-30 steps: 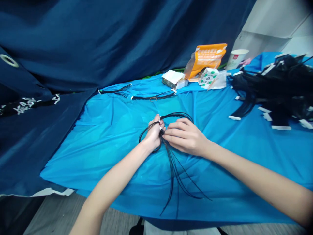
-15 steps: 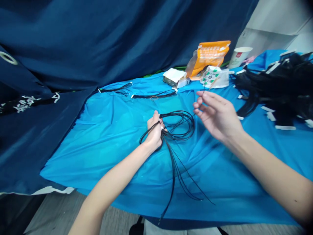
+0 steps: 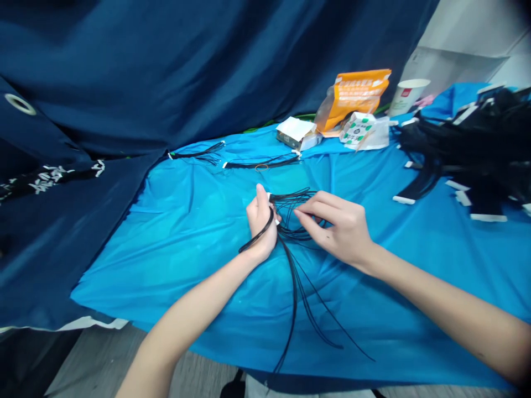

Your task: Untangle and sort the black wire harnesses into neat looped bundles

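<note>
My left hand is closed round a bundle of thin black wires with small white connectors beside its fingers. Part of the bundle bends over the back of that hand, and loose wire ends fan out down towards the front of the table. To the right of the grip the wires form loops. My right hand is at these loops, thumb and forefinger pinched together on what looks like a single black wire; its other fingers hide part of the loops.
On the blue cloth, two black wire bundles lie at the back, one by a rubber band. Behind stand a small box, an orange pouch, a white-green packet and a paper cup. A wire harness pile lies right.
My right hand has come down and left from its raised place, to the wire loops beside my left hand. My left hand keeps its hold on the bundle.
</note>
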The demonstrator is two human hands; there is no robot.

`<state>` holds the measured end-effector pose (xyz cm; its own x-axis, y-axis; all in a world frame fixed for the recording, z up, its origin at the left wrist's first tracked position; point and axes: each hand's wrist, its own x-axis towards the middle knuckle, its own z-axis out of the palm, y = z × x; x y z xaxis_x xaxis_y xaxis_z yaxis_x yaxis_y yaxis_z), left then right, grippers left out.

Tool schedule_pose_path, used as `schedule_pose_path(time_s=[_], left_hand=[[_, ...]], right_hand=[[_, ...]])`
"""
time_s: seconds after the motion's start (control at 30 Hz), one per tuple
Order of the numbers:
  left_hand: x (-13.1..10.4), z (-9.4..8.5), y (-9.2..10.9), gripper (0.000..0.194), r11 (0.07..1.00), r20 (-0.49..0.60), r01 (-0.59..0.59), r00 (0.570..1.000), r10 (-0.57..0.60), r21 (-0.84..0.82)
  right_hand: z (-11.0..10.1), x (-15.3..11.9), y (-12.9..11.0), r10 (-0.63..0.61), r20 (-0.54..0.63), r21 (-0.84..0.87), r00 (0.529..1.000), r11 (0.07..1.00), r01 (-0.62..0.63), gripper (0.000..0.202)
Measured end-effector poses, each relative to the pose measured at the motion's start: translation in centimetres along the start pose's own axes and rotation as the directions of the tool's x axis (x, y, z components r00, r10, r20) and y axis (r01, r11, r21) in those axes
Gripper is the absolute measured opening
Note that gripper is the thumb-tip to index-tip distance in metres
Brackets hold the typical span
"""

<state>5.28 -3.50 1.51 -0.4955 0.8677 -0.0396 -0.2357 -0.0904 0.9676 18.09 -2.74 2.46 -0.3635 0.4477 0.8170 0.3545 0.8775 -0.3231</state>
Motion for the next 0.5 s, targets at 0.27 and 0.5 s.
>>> schedule_pose_path(time_s=[0.27, 0.5], left_hand=[[-0.36, 0.29, 0.34, 0.045, 1.000, -0.032, 0.011, 0.999, -0.011, 0.020], [-0.43, 0.26, 0.39, 0.045, 0.996, -0.028, -0.036, 0.999, 0.038, 0.082]], right_hand=[[0.04, -0.08, -0.21, 0.048, 0.004, 0.005, 0.999, 0.999, -0.048, 0.014], [0.14, -0.20, -0.34, 0.079, 0.037, 0.051, 0.996, 0.995, -0.081, 0.016]])
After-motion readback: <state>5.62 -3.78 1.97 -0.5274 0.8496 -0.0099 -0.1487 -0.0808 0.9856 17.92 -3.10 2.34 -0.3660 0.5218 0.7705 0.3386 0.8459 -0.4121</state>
